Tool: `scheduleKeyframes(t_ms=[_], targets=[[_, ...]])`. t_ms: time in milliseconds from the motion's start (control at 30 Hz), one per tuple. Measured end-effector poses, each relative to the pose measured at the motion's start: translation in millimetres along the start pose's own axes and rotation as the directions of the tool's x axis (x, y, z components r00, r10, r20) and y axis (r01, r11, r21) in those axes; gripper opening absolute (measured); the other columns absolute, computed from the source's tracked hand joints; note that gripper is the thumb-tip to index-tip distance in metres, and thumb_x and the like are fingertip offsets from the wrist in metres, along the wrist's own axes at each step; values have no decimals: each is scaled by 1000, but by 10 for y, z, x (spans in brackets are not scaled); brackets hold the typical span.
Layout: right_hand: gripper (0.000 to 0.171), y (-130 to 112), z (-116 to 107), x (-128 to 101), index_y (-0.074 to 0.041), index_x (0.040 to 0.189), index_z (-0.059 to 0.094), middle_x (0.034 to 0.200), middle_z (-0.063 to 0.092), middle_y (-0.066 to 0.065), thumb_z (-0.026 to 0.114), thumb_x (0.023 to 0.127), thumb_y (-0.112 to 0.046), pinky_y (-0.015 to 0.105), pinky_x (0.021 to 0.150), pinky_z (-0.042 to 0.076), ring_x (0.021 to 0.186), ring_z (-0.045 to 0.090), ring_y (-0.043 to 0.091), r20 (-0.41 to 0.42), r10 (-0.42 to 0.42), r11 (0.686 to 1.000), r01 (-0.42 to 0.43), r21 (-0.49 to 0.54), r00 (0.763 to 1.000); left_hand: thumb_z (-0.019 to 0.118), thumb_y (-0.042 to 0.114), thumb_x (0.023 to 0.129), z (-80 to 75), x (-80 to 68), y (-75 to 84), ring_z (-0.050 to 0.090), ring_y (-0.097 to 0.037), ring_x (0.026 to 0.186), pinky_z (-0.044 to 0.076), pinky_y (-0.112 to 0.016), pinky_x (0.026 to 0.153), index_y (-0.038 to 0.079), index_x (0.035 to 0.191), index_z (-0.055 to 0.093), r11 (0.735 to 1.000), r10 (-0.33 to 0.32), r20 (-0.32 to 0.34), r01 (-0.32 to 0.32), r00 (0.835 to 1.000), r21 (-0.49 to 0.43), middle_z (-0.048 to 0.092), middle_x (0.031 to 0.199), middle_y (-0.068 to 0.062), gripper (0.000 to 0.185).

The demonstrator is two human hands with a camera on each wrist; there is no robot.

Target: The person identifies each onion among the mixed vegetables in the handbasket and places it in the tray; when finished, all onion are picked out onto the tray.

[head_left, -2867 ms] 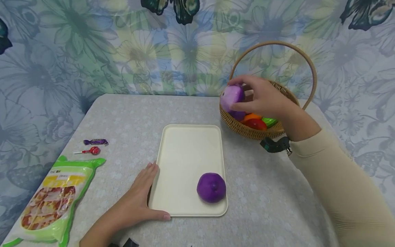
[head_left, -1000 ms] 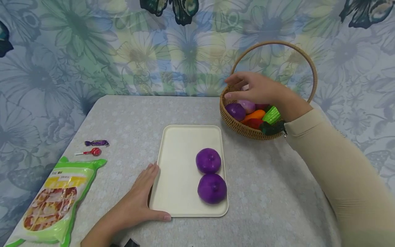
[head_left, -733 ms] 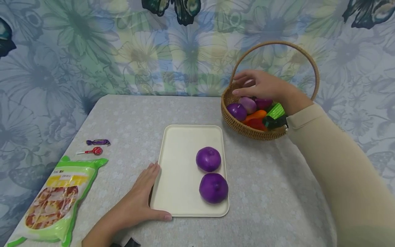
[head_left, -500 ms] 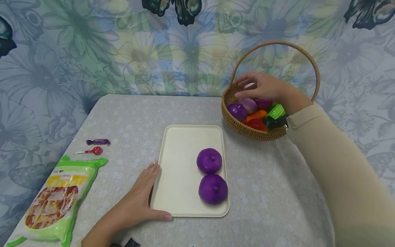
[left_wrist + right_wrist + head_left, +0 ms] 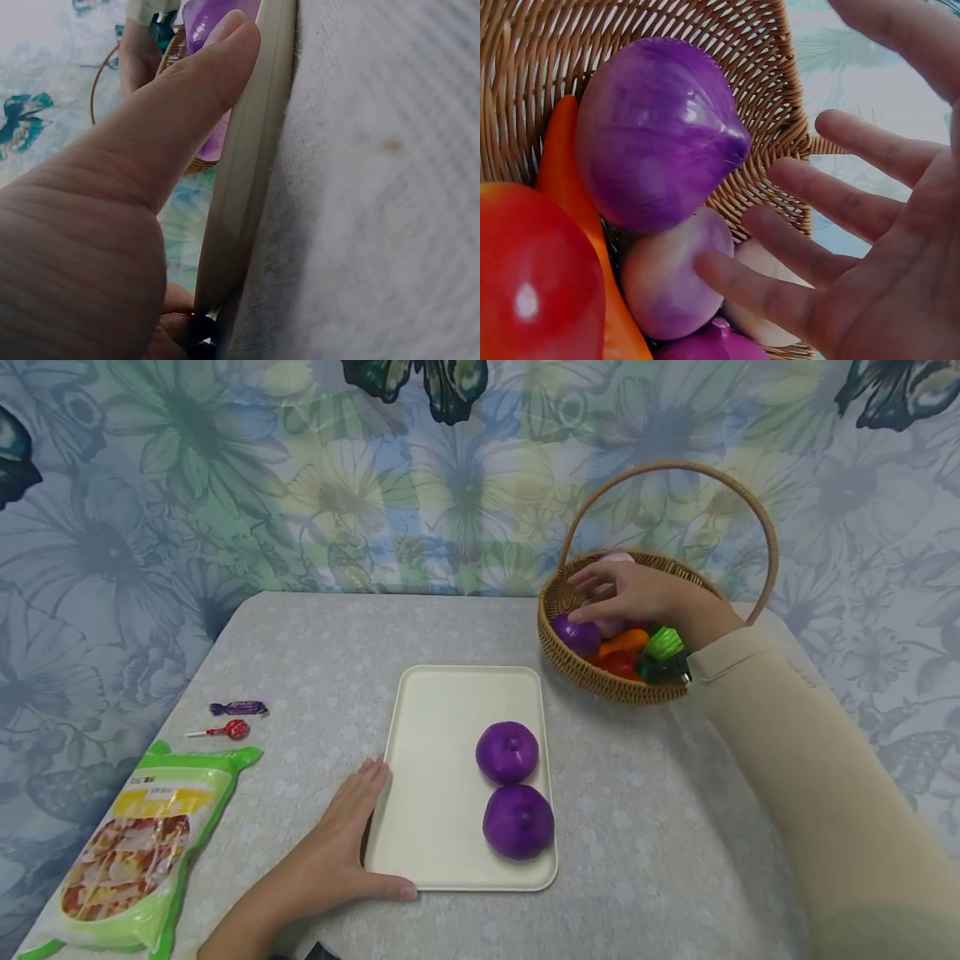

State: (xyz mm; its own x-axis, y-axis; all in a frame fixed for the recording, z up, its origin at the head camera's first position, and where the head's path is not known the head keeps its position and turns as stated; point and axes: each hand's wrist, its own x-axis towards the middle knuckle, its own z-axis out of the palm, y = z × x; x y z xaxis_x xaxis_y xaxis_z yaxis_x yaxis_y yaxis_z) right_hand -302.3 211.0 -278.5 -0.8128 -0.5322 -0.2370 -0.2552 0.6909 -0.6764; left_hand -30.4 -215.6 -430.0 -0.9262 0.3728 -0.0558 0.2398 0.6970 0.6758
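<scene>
A cream tray (image 5: 450,735) lies mid-table with two purple onions (image 5: 507,752) (image 5: 518,821) along its right side. My left hand (image 5: 341,835) lies flat against the tray's front left corner, and the thumb (image 5: 172,127) presses the tray rim (image 5: 247,172). My right hand (image 5: 637,593) reaches into the wicker basket (image 5: 592,681) at the back right. Its fingers (image 5: 810,187) are spread and hold nothing. They hover beside a dark purple onion (image 5: 656,135), and one fingertip is at a paler onion (image 5: 667,277).
The basket also holds a red piece (image 5: 532,277), an orange piece (image 5: 622,643) and a green piece (image 5: 662,643). A green snack bag (image 5: 135,852), a red lollipop (image 5: 225,729) and a purple-wrapped candy (image 5: 238,707) lie at the table's left. A floral cloth hangs behind.
A second purple onion has gone from my right hand onto the tray. That hand is back at the basket and has sunk lower among the onions. The left hand has not moved.
</scene>
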Motion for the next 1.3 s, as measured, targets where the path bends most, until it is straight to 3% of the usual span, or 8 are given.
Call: scheduleKeyframes(t_ms=[200,400,533,767,967,1200,1300], targets=[[80,68,51,33,-8,155,46,154,47,18,82,93,-43,55,104,49,130,54,33,33,17,997,-19,70,999,90,73,63,21,0,-30,4,-38,158,7,-57,125,1,168,13,1000,21,-12,-21,1000,0,9,174,-18,149],[79,108,82,79,-6,154,46,153,48,18,85,92,-35,55,101,52,138,49,35,67,19,994,-26,106,998,89,74,64,33,0,-47,4,-38,158,5,-53,125,2,168,13,1000,24,-16,-24,1000,3,9,174,-18,148],[77,116,102,109,-5,154,47,152,48,18,85,93,-30,54,101,52,138,48,36,82,5,997,-11,73,997,89,74,64,34,0,-52,4,-37,158,5,-52,126,2,168,13,1000,23,-15,-23,1000,2,9,174,-18,148],[74,150,184,203,-3,147,55,144,56,16,91,86,-24,49,111,43,131,54,32,81,-34,994,42,-97,996,90,74,64,28,7,-46,3,-38,158,5,-54,125,1,168,13,1000,25,-14,-25,1000,-1,9,174,-18,148],[66,129,226,239,-4,139,64,134,64,14,93,83,-20,48,105,48,121,61,31,56,-90,980,98,-172,994,90,73,64,3,10,-25,3,-37,159,6,-56,125,2,168,12,1000,18,-7,-18,1000,-5,8,174,-18,148],[57,98,135,191,-8,141,64,131,64,15,83,90,-23,49,102,50,117,60,31,12,-78,978,79,-192,997,90,72,64,-19,5,-19,3,-38,158,5,-57,125,2,168,12,1000,12,2,-12,1000,-18,8,174,-18,148],[55,38,61,130,-9,144,62,133,62,14,80,94,-23,50,96,55,109,66,32,-27,-56,991,52,-123,998,90,72,64,-27,1,-19,3,-37,159,6,-56,125,2,168,12,1000,11,1,-11,1000,-16,9,174,-18,148]])
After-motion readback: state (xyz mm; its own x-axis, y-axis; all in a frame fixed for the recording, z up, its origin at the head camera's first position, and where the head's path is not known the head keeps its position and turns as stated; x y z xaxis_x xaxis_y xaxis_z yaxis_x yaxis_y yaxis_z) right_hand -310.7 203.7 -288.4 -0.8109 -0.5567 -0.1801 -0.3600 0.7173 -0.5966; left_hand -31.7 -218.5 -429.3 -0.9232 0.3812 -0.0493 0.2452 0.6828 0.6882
